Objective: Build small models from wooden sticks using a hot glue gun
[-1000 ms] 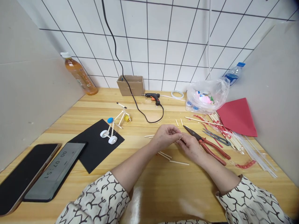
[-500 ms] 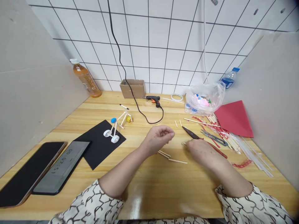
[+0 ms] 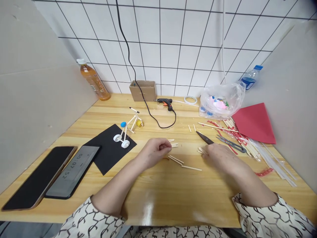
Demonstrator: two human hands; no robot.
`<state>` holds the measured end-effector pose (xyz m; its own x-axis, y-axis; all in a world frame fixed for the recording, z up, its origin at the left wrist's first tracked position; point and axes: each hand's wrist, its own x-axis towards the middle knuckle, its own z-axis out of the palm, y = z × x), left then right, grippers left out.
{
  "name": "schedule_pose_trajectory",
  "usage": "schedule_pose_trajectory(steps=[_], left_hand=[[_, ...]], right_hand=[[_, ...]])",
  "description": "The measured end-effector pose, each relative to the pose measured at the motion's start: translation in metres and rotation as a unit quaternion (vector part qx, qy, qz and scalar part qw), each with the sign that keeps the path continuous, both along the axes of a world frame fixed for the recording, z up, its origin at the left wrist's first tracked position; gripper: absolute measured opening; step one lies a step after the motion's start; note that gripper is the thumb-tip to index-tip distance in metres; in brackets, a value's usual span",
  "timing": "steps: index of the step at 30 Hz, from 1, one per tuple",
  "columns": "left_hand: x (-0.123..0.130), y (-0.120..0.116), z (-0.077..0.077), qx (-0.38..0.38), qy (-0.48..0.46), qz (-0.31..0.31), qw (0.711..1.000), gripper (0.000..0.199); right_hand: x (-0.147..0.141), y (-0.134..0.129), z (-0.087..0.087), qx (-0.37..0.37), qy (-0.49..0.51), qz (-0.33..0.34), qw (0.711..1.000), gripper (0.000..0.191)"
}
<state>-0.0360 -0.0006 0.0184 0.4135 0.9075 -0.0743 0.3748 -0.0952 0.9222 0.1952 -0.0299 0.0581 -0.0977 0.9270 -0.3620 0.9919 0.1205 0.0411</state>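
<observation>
My left hand rests on the wooden table with its fingers curled. Just beyond its fingertips lie a few short wooden sticks. My right hand lies over red-handled pliers, hiding their handles and leaving the dark metal jaws showing. More short sticks touch its fingertips. Between my hands, several loose sticks lie on the tabletop.
A small stick model on white wheels stands near black paper. A phone and timer lie at left. A glue gun, plastic bag, scissors and red paper lie farther back and right.
My left hand has drawn back toward me, uncovering short sticks on the table. My right hand has shifted right, and the view has moved slightly.
</observation>
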Motion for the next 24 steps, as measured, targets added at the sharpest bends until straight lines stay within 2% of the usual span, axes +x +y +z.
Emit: schedule_pose_trajectory(steps=[6, 10, 14, 18, 21, 24], left_hand=[[-0.021, 0.010, 0.011, 0.033, 0.080, 0.055, 0.995, 0.018], [-0.020, 0.007, 0.008, 0.046, 0.134, 0.005, 0.990, 0.017], [-0.012, 0.003, 0.002, 0.067, 0.194, -0.060, 0.977, 0.014], [-0.004, 0.001, -0.006, 0.078, 0.241, -0.108, 0.961, 0.011], [-0.003, 0.000, -0.010, 0.091, 0.248, -0.123, 0.957, 0.011], [-0.005, -0.001, -0.009, 0.098, 0.219, -0.118, 0.963, 0.012]], right_hand=[[0.011, 0.001, -0.005, 0.030, 0.003, -0.002, 1.000, 0.022], [0.004, -0.008, -0.004, 0.073, 0.033, 0.036, 0.996, 0.018], [-0.010, -0.020, -0.009, 0.010, 0.132, 0.100, 0.986, 0.013], [-0.018, -0.024, -0.020, -0.023, 0.149, 0.115, 0.982, 0.009], [-0.019, -0.025, -0.027, -0.029, 0.153, 0.129, 0.979, 0.011], [-0.017, -0.025, -0.026, -0.038, 0.174, 0.134, 0.975, 0.013]])
